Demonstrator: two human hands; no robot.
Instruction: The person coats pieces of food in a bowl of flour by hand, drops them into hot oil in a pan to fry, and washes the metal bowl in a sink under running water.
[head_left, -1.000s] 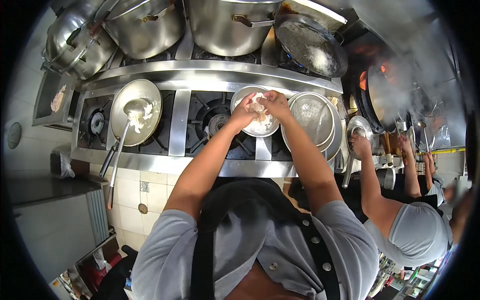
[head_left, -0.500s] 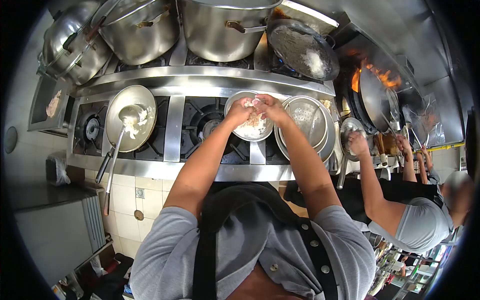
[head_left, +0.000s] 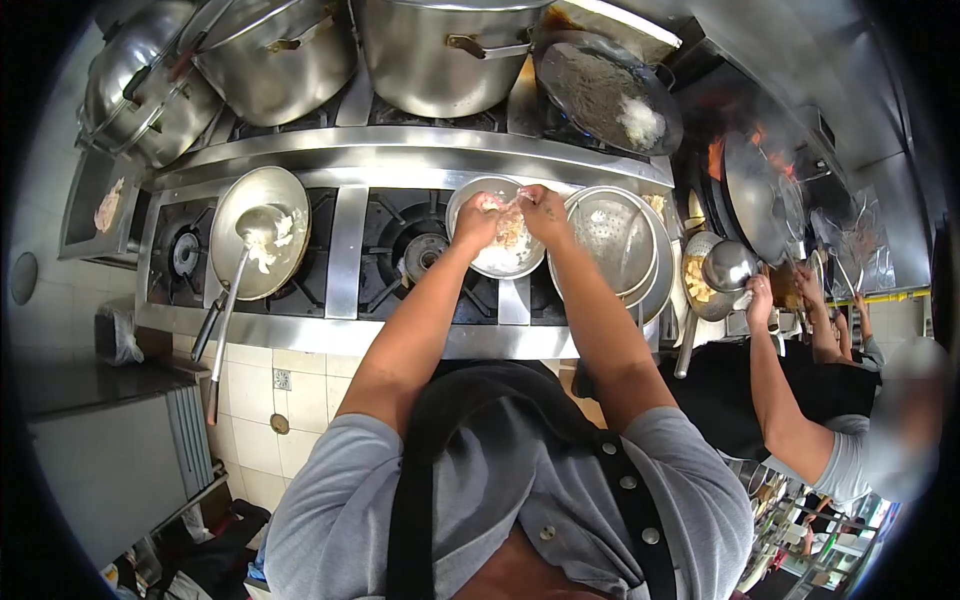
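Over a round metal bowl (head_left: pixel 462 203) on the stove, my left hand (head_left: pixel 477 222) and my right hand (head_left: pixel 543 212) are close together. The fingers of both are closed on pale pink, white-dusted pieces, perhaps raw meat; how the pieces lie between the fingers is partly hidden. Inside the bowl lies a loose whitish and tan mixture (head_left: pixel 508 240). Just right of my right hand, a perforated metal strainer (head_left: pixel 607 228) rests in a larger round pan. My left forearm crosses beside a bare burner (head_left: pixel 425 252).
A light pan (head_left: pixel 232 205) holds a ladle (head_left: pixel 240 275) and white pieces. Large pots (head_left: pixel 450 60) and a dark wok (head_left: pixel 590 90) with white stuff line the back. At right, a co-worker's hand (head_left: pixel 760 300) holds a ladle (head_left: pixel 730 267) near yellow chunks; flames rise by another wok (head_left: pixel 750 200).
My hands have moved slightly apart over the bowl. The co-worker's hand has shifted right, a ladle now shows there, and yellow chunks are visible. The flames at the far wok are smaller.
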